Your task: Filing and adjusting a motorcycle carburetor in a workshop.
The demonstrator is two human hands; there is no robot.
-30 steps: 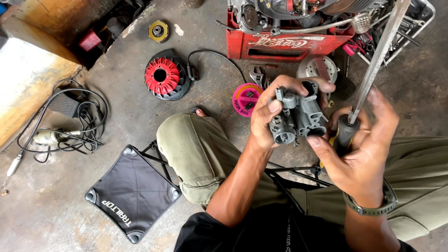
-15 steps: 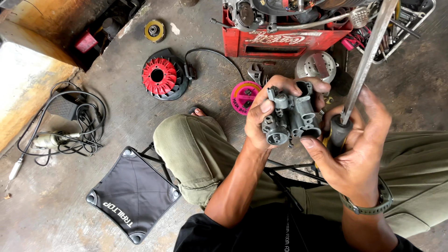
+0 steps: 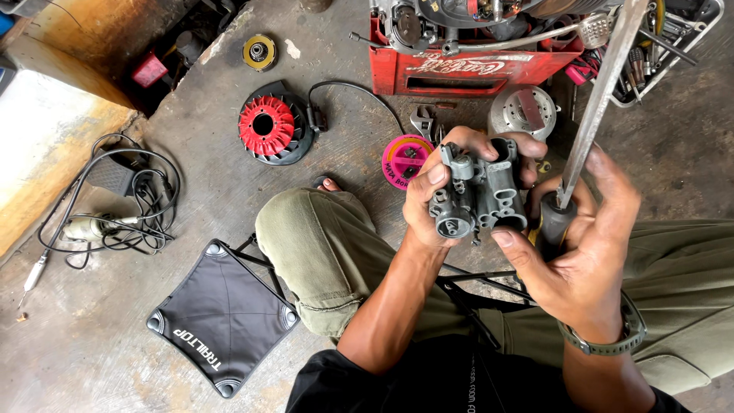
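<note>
The left hand (image 3: 440, 199) has its fingers clenched around a grey metal carburetor body (image 3: 480, 191), held up in the air above the knees, thumb across its near face and fingertips curled over the far side. The right hand (image 3: 585, 237) grips the dark handle of a long screwdriver (image 3: 592, 115) whose shaft points up and away from the fingers, while its thumb presses on the carburetor's lower corner. The grip looks risky: with the right fingers doing two jobs at once, the handle could slip, or the long shaft could swing into the clutter beyond the fingertips. If the casting dropped, it would strike the concrete floor (image 3: 115, 344) or roll under the legs, and any small loose part would be hard to find among the scattered pieces. Just beyond the left fingers lie a pink round tin (image 3: 405, 159) and a wrench (image 3: 422, 122); farther off sit a red crate (image 3: 466, 73) carrying an engine part, a red finned flywheel (image 3: 267, 128), and a silver drum (image 3: 522, 111). Well to the left of the fingers lie a tangle of cable (image 3: 130, 206) and a black folding stool (image 3: 222, 317).
</note>
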